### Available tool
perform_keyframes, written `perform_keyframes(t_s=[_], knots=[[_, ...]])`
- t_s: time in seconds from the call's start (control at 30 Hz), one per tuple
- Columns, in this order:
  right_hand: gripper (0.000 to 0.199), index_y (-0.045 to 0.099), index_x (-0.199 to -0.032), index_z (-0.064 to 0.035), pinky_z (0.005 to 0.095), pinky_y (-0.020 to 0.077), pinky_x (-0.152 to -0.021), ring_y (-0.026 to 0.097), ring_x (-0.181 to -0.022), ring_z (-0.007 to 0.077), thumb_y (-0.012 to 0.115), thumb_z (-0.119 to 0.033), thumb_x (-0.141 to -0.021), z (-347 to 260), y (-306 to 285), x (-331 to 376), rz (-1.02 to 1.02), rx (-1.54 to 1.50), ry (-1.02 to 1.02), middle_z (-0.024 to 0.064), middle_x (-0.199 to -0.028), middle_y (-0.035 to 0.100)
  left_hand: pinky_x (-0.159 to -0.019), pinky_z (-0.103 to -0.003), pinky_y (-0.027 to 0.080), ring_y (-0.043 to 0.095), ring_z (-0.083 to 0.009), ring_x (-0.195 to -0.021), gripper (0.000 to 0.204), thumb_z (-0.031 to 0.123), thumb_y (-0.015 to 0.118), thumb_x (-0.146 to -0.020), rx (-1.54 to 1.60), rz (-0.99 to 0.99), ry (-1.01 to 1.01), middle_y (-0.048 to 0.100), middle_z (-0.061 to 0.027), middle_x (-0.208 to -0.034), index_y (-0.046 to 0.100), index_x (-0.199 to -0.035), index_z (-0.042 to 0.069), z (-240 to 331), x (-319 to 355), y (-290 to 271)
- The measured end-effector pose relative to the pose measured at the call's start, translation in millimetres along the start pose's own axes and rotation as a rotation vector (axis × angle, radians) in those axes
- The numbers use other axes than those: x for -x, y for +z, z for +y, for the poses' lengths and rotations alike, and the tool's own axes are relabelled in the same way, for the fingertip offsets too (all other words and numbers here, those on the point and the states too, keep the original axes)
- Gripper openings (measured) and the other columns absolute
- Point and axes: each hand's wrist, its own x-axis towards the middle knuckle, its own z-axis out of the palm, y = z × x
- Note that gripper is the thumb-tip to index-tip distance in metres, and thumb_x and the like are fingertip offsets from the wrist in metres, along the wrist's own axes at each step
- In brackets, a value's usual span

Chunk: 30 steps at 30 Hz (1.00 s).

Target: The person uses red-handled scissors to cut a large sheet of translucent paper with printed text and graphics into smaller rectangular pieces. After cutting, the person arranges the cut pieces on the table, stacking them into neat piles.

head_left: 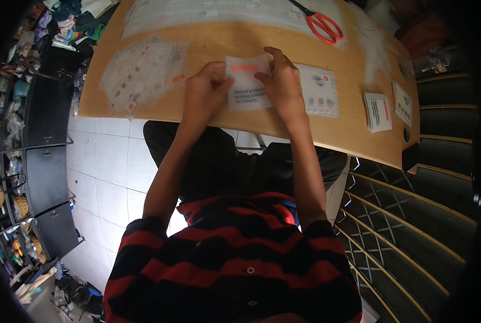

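Observation:
A small translucent white plastic pouch (247, 86) with red and dark print stands between my hands near the table's front edge. My left hand (204, 92) is closed on its left edge, thumb in front, the other fingers curled. At its right edge, my right hand (284, 89) presses its thumb on the upper front, with the index finger raised and bent. Just right of that hand lies a flat printed plastic sheet (321, 97), partly covered by the hand. To the left, a loose pile of clear printed plastic pieces (138, 75) spreads over the wooden table (208, 44).
Red-handled scissors (324, 28) rest at the back right on a long translucent sheet (197, 19). A small stack of printed pouches (378, 112) and another stack (402, 103) sit near the right end. Black cabinets (47, 124) stand left; a folding metal gate (391, 215) stands right.

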Motion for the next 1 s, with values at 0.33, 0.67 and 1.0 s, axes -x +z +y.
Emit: perform_keyframes(t_s=[0.33,0.67,1.0], knots=[[0.045,0.055,-0.12,0.002,0.049,0.0532,-0.078,0.063,-0.091,0.0479,0.073,-0.016,-0.082,-17.9,-5.7,7.0,0.049,0.141,0.15,0.0272,-0.104,0.06,-0.061,-0.036,0.052,0.066,-0.0271,-0.061,0.028,0.014,0.071,-0.083,-0.219,0.101,0.032,0.067,-0.0164,-0.07,0.065,-0.105,-0.002,9.1,3.3,-6.8],[0.032,0.062,-0.088,0.0056,0.0494,0.0519,-0.075,0.064,-0.084,0.0461,0.069,-0.026,-0.087,-29.0,-0.2,18.6,0.024,0.175,0.2,0.0272,-0.091,0.063,-0.059,-0.029,0.051,0.065,-0.0159,-0.061,0.033,0.023,0.064,-0.091,-0.078,-0.097,-0.152,0.07,-0.0142,-0.077,0.068,-0.11,-0.004,15.8,6.1,-15.6],[0.027,0.065,-0.096,0.0028,0.0474,0.0503,-0.072,0.064,-0.077,0.0419,0.067,-0.023,-0.089,-19.0,-8.0,24.0,0.066,0.138,0.108,0.0235,-0.091,0.064,-0.066,-0.031,0.05,0.064,-0.0191,-0.069,0.026,0.02,0.069,-0.087,-0.101,0.05,-0.017,0.069,-0.0119,-0.085,0.069,-0.105,0.001,15.9,14.9,-34.5]])
